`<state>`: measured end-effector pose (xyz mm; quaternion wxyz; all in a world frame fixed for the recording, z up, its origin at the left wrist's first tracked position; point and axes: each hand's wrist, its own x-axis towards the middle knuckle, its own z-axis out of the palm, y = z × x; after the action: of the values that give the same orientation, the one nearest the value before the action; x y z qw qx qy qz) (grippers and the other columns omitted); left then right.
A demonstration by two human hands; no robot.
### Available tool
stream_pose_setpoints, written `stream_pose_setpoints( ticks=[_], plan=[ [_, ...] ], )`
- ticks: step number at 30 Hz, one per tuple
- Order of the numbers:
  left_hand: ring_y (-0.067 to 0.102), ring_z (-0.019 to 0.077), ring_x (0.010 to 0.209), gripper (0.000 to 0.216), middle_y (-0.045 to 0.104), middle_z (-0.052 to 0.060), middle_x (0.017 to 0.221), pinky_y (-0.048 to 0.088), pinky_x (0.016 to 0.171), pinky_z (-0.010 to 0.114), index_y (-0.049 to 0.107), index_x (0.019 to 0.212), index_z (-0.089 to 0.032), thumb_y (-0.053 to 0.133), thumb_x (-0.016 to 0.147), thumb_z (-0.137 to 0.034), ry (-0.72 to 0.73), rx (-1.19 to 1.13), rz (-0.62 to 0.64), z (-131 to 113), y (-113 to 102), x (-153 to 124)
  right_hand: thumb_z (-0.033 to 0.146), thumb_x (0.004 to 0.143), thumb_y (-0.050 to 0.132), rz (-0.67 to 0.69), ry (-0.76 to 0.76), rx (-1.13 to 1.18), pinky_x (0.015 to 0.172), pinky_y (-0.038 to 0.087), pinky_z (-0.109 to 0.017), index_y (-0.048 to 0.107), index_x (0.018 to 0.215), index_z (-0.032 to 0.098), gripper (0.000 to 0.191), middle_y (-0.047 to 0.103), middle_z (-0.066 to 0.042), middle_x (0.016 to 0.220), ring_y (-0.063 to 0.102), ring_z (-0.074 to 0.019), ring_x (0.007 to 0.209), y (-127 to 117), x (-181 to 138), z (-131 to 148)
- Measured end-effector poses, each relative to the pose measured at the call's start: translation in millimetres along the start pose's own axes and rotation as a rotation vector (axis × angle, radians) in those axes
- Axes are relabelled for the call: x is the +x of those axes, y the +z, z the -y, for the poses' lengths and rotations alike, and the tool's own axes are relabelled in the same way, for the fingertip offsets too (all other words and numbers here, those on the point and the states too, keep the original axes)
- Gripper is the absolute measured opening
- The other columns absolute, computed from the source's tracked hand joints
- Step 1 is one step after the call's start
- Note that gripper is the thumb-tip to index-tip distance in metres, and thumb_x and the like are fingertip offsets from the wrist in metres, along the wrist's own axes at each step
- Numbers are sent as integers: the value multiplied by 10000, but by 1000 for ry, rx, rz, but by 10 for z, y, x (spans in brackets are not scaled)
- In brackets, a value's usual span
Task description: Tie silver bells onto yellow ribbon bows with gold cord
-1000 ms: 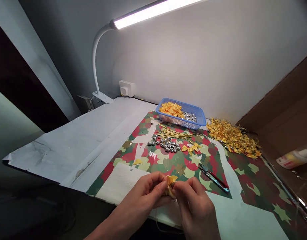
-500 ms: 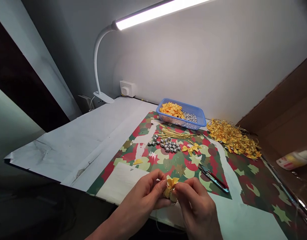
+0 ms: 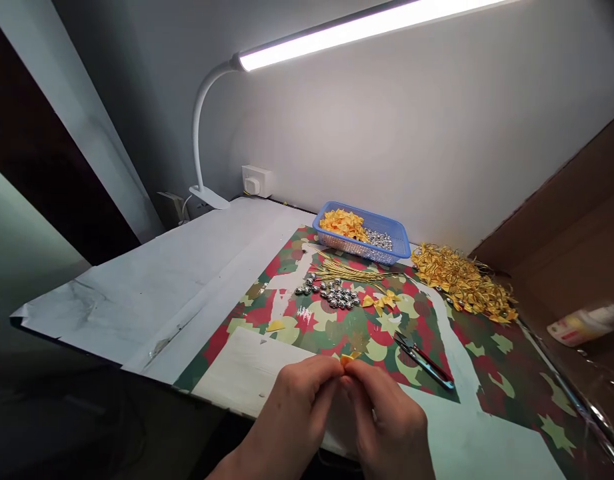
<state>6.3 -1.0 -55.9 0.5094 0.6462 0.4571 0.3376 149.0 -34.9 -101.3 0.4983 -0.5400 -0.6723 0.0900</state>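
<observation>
Left hand [image 3: 307, 395] and right hand [image 3: 387, 415], fingertips pinched together on one yellow bow [image 3: 349, 358] above the desk's near edge; the finished heap [image 3: 461, 280] at the far right suggests much done, while mid-desk silver bells [image 3: 331, 294] and gold cords [image 3: 351, 270] remain.

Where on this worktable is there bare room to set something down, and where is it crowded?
Free: the white paper between the lamp base and the patterned sheet; the pale strip right of the snips. Crowded: bells, gold cords, blue basket and bow pile at the back; left hand and right hand pinch a yellow bow in front.
</observation>
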Motion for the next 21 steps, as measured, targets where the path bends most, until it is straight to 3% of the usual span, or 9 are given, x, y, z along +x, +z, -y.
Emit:
stream_pose_setpoints(
  ticks=[4, 7, 9, 12, 14, 17, 21],
  plan=[
    [498, 191, 637, 233, 586, -7, 653, 352, 633, 306, 629, 673, -204, 524, 880, -194, 15, 51, -5, -11, 7, 14, 226, 1020, 487, -18, 5, -16, 641, 471, -201, 667, 1003, 251, 182, 690, 18, 862, 654, -124, 705, 0, 22, 21],
    [464, 179, 613, 256, 530, -27, 614, 337, 601, 302, 594, 678, -204, 536, 920, -267, -43, 14, 19, -17, -27, 31, 254, 1003, 542, -91, 28, -25, 716, 479, -215, 673, 911, 255, 161, 655, 4, 896, 641, -134, 788, -89, 93, 90],
    [505, 185, 645, 246, 559, -21, 648, 392, 629, 300, 579, 720, -206, 535, 935, -317, -89, -59, 54, -15, -49, 33, 325, 999, 572, -189, 176, 112, 752, 511, -233, 658, 881, 248, 165, 650, -3, 964, 632, -124, 779, -188, 175, 145],
    [568, 194, 723, 232, 591, -9, 736, 512, 732, 332, 541, 767, -210, 540, 930, -376, -161, -215, 121, -15, -72, 18, 500, 959, 621, -231, 561, 622, 553, 537, -209, 607, 856, 228, 291, 643, 18, 899, 588, -79, 574, -366, 333, 167],
    [553, 181, 745, 261, 564, -18, 764, 557, 789, 363, 520, 768, -212, 566, 915, -423, -208, -304, 146, -24, -86, 3, 534, 851, 748, -231, 707, 872, 459, 516, -182, 579, 833, 215, 362, 620, 48, 802, 555, -62, 494, -491, 431, 114],
    [523, 160, 752, 326, 518, -39, 769, 580, 840, 378, 509, 759, -214, 631, 878, -492, -274, -397, 152, -54, -120, -12, 500, 714, 877, -376, 703, 872, 541, 588, -204, 563, 808, 201, 444, 611, 87, 750, 477, -13, 437, -682, 514, -51],
    [608, 162, 808, 373, 559, -38, 788, 580, 903, 382, 519, 771, -213, 685, 850, -538, -359, -488, 161, -100, -178, -28, 533, 718, 863, -529, 604, 640, 721, 648, -265, 557, 818, 202, 462, 626, 99, 748, 481, -5, 452, -924, 485, -325]
  ],
)
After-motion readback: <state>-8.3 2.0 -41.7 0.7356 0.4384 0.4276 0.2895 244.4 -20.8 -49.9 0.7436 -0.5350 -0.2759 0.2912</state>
